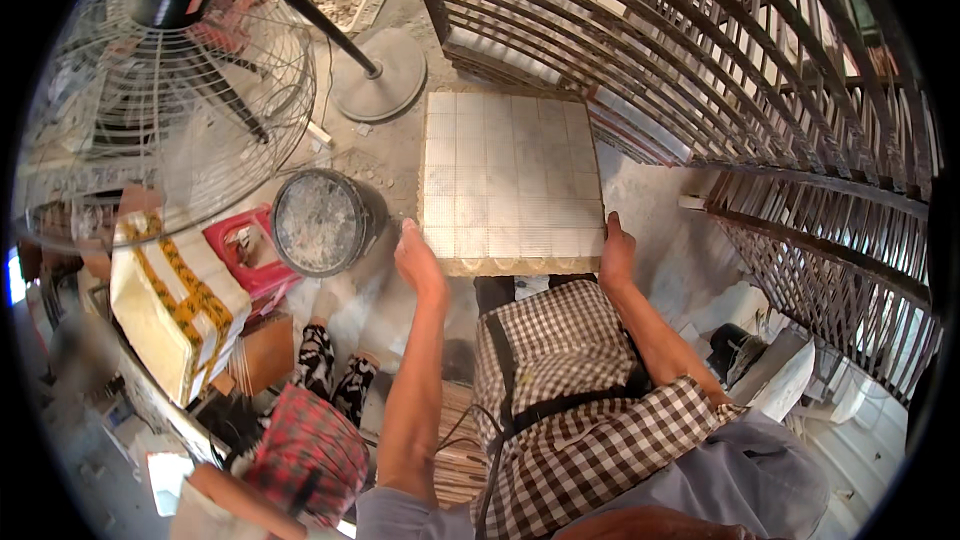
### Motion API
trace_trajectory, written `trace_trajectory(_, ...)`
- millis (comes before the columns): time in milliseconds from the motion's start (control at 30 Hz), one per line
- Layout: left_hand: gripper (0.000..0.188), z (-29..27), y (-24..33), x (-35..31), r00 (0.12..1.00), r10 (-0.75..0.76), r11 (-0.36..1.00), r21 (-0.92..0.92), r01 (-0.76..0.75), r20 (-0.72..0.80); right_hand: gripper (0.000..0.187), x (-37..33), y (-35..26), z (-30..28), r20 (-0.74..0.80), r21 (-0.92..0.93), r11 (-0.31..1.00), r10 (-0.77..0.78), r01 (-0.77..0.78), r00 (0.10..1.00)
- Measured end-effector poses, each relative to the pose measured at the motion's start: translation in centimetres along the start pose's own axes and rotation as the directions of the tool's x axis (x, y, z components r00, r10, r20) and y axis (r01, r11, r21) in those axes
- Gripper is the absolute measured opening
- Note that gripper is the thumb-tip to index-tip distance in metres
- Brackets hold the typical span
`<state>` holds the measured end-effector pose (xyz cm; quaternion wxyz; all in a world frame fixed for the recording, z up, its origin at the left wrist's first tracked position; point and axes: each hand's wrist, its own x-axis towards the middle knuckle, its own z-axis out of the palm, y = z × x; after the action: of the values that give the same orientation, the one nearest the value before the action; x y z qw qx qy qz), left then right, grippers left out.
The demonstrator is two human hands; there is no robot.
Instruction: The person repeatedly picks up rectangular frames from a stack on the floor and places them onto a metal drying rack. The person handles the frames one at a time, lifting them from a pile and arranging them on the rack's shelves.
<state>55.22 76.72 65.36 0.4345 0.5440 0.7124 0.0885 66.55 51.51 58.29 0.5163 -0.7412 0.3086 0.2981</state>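
I hold a squarish board [510,175] level in front of my body. Its top is covered with pale, finely ridged tiles laid in a grid, and its brownish front edge looks wavy. My left hand [420,258] grips the board near its front left corner. At the front right corner, my right hand [617,252] is closed on the edge with the thumb up. The fingers under the board are hidden on both sides. Below it hangs my brown-and-white checked apron [560,340].
Tall slatted racks [640,40] stand ahead and to the right. A dark bucket [322,222] sits left of the board, near a round fan base [378,75] and large fan cage [170,130]. A taped white box [180,310] and another person [310,450] are at lower left.
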Motion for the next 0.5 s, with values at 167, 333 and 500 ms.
trace_trajectory(167, 0.054, 5.5, 4.1, 6.4, 0.995, 0.093, 0.990, 0.108, -0.089, -0.033, 0.048, 4.6, -2.9, 4.7, -0.107, 0.065, 0.996, 0.066, -0.059, 0.992)
trace_trajectory(333, 0.051, 9.2, 2.7, 13.0, 0.985, 0.149, 0.983, 0.094, -0.157, 0.091, 0.052, 9.4, -1.0, 7.8, -0.152, 0.077, 0.993, -0.082, 0.095, 0.985)
trace_trajectory(500, 0.044, 12.9, 4.3, 18.1, 0.987, 0.088, 0.992, -0.105, -0.074, 0.133, 0.051, 13.0, -3.1, 11.8, -0.209, 0.079, 0.995, -0.047, 0.064, 0.977)
